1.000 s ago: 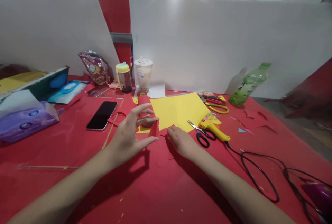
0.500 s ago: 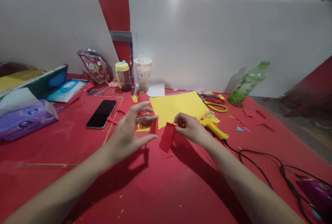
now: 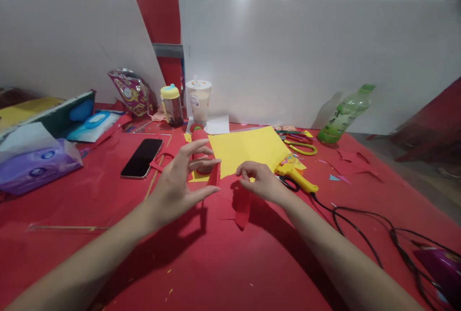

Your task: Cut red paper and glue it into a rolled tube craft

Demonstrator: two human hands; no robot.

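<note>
My left hand (image 3: 180,174) holds a narrow folded piece of red paper (image 3: 215,175) upright between thumb and fingertips. To its right, my right hand (image 3: 260,180) is closed in a pinch. A red paper strip (image 3: 243,209) hangs below the right fingertips, and its upper end is partly hidden by them. Behind my left fingers lies a red paper-covered cylinder (image 3: 200,139), partly covered by the hand. A yellow sheet (image 3: 248,145) lies flat beyond both hands.
Right of my right hand lies a yellow glue gun (image 3: 297,178) with a black cord (image 3: 355,215). Yellow-handled scissors (image 3: 304,149) and a green bottle (image 3: 344,116) stand farther back. A phone (image 3: 141,158), tissue pack (image 3: 39,167), drink cup (image 3: 199,102) and yellow-lidded bottle (image 3: 172,105) are leftward.
The red strip at my right hand has turned and swung lower, towards me and slightly right. My right fingers have shifted a little. My left hand and its red paper stay nearly still.
</note>
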